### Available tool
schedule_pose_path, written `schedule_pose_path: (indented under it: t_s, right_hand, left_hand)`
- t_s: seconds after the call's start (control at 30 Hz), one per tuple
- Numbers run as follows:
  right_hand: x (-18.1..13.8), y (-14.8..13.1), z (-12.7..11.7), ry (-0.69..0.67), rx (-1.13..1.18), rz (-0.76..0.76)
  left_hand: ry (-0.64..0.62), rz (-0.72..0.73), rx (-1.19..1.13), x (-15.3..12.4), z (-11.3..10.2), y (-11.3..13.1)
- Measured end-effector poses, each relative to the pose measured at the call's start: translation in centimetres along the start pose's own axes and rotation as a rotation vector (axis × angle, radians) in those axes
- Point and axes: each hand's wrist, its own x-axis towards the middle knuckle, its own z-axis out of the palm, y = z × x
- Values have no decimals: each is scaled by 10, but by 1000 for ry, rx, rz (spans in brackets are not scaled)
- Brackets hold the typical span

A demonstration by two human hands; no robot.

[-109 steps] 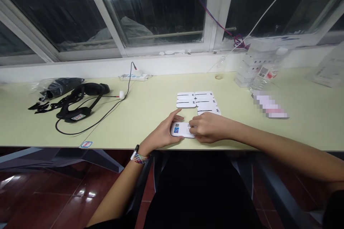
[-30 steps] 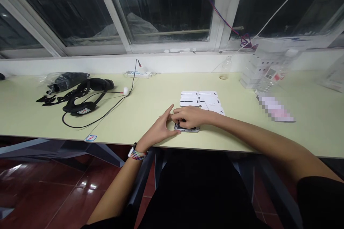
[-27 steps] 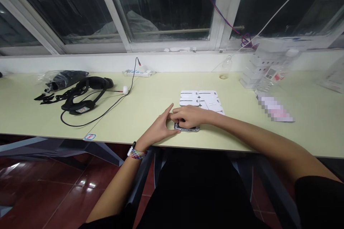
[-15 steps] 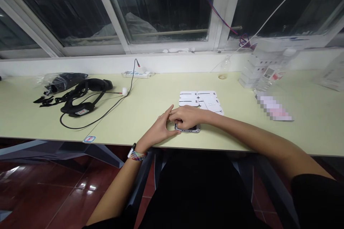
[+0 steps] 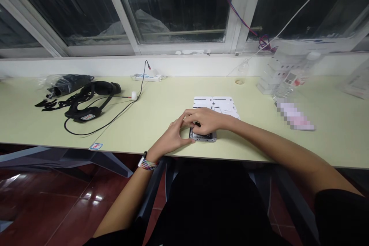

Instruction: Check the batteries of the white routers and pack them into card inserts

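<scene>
A small grey device [image 5: 212, 137] with a dark, labelled face lies flat on the table near its front edge. My left hand [image 5: 170, 138] grips it from the left side, with the thumb at its near left corner and the other fingers reaching toward its far side. Over the device, my right hand [image 5: 206, 118] is closed, its fingers curled down and meeting the left fingertips. Something dark shows under the curled right fingers, too hidden to name. White cards [image 5: 227, 103] with black print lie just beyond, partly covered by the right hand.
A black headset [image 5: 83, 113] with a cable lies left, beside a plastic-wrapped black bundle [image 5: 72, 83]. A power strip [image 5: 148, 78] is at the back. On the right stand white boxes [image 5: 265, 84] and a clear bottle [image 5: 285, 88], near a blurred pink-and-white item [image 5: 295, 116].
My right hand has lifted slightly and its fingers have shifted, so more of the device's dark labelled face shows. The left hand stays at the device's left side.
</scene>
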Motion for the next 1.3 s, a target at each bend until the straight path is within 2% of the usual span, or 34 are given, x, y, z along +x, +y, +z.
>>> schedule_pose_path:
  t_s: [0.2,0.33,0.53,0.77,1.0,1.3]
  right_hand:
    - [-20,1,0,20,9,24]
    - [-39,-2,2,112,5,72]
    - [-84,-9,-8,263,68,142]
    - [-127,2,-2,436,169,171]
    - [-149,8,3,429,131,262]
    - [-156,4,1,392,107,329]
  left_hand:
    - [-1,-46,21,-2,0,0]
    - [-11,-29,12,-2,1,-4]
    - [-13,-35,57,-3,0,-7]
    - [-6,-43,81,-3,-2,-2]
    - [-6,-44,99,-3,-2,-4]
    - [6,-33,86,-3,-3,-4]
